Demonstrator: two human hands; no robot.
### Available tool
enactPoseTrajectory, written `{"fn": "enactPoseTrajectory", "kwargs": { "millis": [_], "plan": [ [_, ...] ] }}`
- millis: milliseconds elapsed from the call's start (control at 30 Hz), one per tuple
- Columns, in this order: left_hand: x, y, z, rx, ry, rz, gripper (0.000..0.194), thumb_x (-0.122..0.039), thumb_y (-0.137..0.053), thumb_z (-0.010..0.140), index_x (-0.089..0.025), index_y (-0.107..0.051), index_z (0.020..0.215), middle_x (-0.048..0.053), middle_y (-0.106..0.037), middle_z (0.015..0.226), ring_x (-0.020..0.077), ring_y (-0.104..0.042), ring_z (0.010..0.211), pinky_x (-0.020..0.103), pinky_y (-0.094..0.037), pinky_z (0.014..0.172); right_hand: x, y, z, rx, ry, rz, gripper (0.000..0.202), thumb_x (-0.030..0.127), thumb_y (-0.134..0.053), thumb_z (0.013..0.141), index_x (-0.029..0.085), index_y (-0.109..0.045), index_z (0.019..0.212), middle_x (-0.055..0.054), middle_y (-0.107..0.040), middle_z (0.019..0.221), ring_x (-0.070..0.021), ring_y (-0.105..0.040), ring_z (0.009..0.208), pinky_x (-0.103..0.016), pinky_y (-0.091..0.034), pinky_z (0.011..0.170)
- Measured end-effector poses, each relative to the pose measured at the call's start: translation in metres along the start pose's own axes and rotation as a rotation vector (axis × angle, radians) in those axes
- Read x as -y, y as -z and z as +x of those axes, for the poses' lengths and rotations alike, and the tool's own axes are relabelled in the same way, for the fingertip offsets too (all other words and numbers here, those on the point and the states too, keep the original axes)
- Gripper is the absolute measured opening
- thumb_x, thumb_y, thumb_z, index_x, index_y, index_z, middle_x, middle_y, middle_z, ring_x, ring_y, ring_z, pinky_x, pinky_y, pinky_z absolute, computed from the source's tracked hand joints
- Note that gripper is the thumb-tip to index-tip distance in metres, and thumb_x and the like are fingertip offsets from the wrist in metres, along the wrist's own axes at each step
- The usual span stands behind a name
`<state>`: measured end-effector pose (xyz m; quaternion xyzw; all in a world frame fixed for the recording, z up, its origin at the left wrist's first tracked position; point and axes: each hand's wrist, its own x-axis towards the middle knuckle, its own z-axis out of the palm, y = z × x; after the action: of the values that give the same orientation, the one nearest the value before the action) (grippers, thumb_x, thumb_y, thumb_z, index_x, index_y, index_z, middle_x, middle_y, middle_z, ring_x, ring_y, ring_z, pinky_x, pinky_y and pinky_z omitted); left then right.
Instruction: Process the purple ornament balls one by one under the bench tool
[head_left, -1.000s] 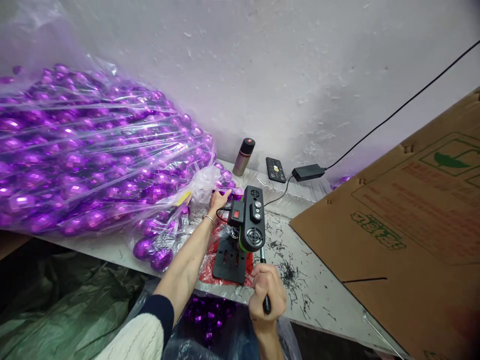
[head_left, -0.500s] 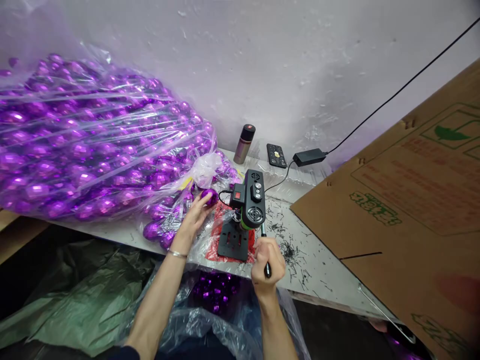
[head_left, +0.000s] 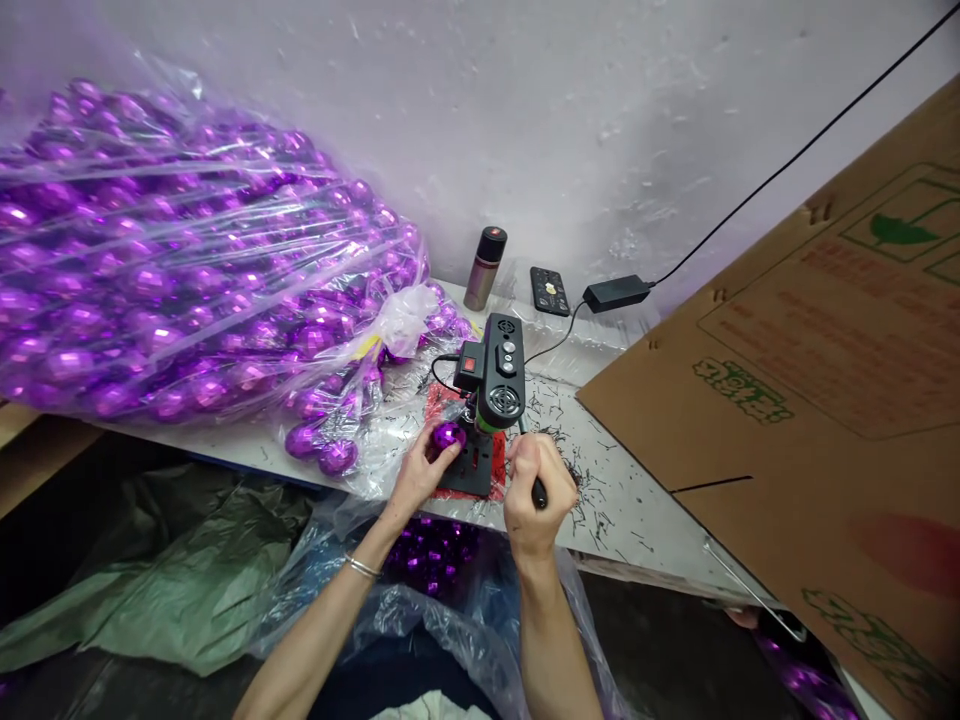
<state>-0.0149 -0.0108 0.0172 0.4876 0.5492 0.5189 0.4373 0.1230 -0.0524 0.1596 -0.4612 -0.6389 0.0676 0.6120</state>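
Note:
Between the fingers and thumb of my left hand (head_left: 422, 468) is a shiny purple bauble (head_left: 449, 437), held over the black base plate (head_left: 466, 478) of a small bench drill press (head_left: 503, 370). My right hand (head_left: 538, 492) is wrapped round the black-gripped lever (head_left: 539, 494) at the machine's right side. The drill head hangs above and just right of the bauble, and its tip is hard to make out. A red sheet (head_left: 496, 482) lies under the base plate.
A big clear bag of purple baubles (head_left: 172, 270) fills the left. Behind the machine are a bottle (head_left: 485, 268), a phone (head_left: 550, 290) and a power adapter (head_left: 616, 293). A cardboard box (head_left: 795, 420) stands right. Dark shavings (head_left: 592, 490) litter the table. Below hangs an open plastic bag (head_left: 405, 610) with baubles.
My left hand has brought the purple bauble from left of the machine onto its base plate area. My right hand stays on the lever. The view has shifted slightly.

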Motion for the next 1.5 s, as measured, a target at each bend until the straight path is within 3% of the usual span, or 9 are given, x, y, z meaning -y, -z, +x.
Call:
{"fn": "enactPoseTrajectory", "kwargs": {
  "millis": [167,567,733,967,1100,1500],
  "plan": [
    [-0.001,-0.004,-0.003,0.002,-0.173,0.347,0.055,-0.048,-0.079,0.081,-0.021,-0.068,0.128,0.013,-0.074,0.124,0.0346,-0.066,0.123,0.052,-0.051,0.108,-0.002,-0.001,-0.005,-0.003,0.034,-0.001,0.034,0.012,-0.045,0.101,0.021,-0.047,0.068,0.003,-0.051,0.068,-0.0108,-0.051,0.065,-0.028,-0.041,0.063],
    [-0.006,0.001,-0.002,0.109,-0.378,0.509,0.058,-0.050,-0.074,0.087,-0.020,-0.061,0.134,0.014,-0.071,0.131,0.0335,-0.065,0.126,0.053,-0.049,0.111,-0.004,0.000,-0.006,-0.007,0.041,-0.013,0.033,0.012,-0.045,0.101,0.021,-0.049,0.069,0.001,-0.054,0.069,-0.0120,-0.053,0.066,-0.029,-0.041,0.063],
    [-0.005,-0.005,-0.002,0.150,-0.403,0.496,0.058,-0.050,-0.072,0.089,-0.019,-0.058,0.136,0.015,-0.071,0.131,0.0325,-0.065,0.127,0.054,-0.046,0.114,-0.006,0.000,-0.008,-0.007,0.042,-0.007,0.033,0.012,-0.045,0.100,0.021,-0.049,0.069,0.001,-0.054,0.069,-0.0125,-0.053,0.067,-0.029,-0.041,0.063],
    [-0.002,-0.006,-0.002,0.086,-0.384,0.536,0.056,-0.049,-0.071,0.090,-0.019,-0.059,0.135,0.015,-0.071,0.129,0.0338,-0.064,0.126,0.054,-0.049,0.110,-0.006,0.000,-0.008,-0.006,0.048,-0.011,0.033,0.011,-0.044,0.100,0.021,-0.048,0.069,0.001,-0.053,0.069,-0.0123,-0.053,0.066,-0.029,-0.040,0.062],
    [-0.003,-0.007,0.000,0.120,-0.434,0.548,0.054,-0.047,-0.072,0.089,-0.020,-0.059,0.134,0.013,-0.071,0.127,0.0339,-0.064,0.125,0.056,-0.046,0.112,-0.005,0.000,-0.007,-0.010,0.062,-0.004,0.032,0.009,-0.045,0.099,0.021,-0.048,0.069,0.002,-0.054,0.069,-0.0117,-0.054,0.067,-0.028,-0.041,0.063],
    [0.017,-0.015,0.005,0.169,-0.374,0.372,0.065,-0.046,-0.079,0.084,-0.021,-0.058,0.140,0.013,-0.070,0.134,0.0319,-0.065,0.127,0.051,-0.052,0.110,-0.007,0.000,-0.012,-0.013,0.073,-0.027,0.032,0.008,-0.044,0.099,0.022,-0.048,0.070,0.001,-0.054,0.069,-0.0124,-0.054,0.066,-0.028,-0.041,0.061]
  ]
}}
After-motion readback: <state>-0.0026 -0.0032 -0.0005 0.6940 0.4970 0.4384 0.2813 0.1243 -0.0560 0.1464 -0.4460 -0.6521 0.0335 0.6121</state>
